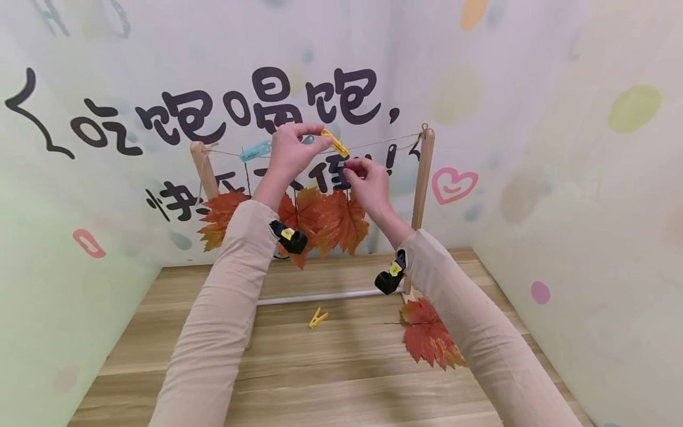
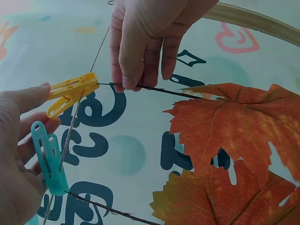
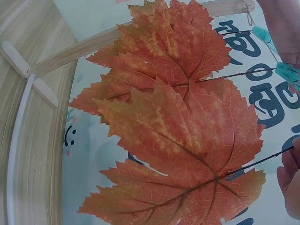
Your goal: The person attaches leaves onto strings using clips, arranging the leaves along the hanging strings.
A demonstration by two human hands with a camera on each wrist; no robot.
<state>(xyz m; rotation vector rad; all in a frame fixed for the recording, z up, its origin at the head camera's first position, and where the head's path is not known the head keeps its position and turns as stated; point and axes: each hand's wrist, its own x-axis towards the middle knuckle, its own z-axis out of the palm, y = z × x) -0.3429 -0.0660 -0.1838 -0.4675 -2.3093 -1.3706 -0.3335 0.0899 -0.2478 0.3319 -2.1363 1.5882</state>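
Note:
My left hand pinches the handles of a yellow clothespin at the twine. In the left wrist view its nose meets the tip of a dark leaf stem; whether it grips the stem I cannot tell. Fingertips and thumb of my right hand pinch that stem just beside the clothespin. From the stem hangs an orange-red maple-like leaf. A teal clothespin beside my left fingers holds another leaf on the twine. Farther left, another teal clothespin holds a leaf.
The twine runs between two wooden posts, joined low by a white rod. A spare yellow clothespin and a red leaf lie on the wooden table. Printed walls stand behind and at both sides.

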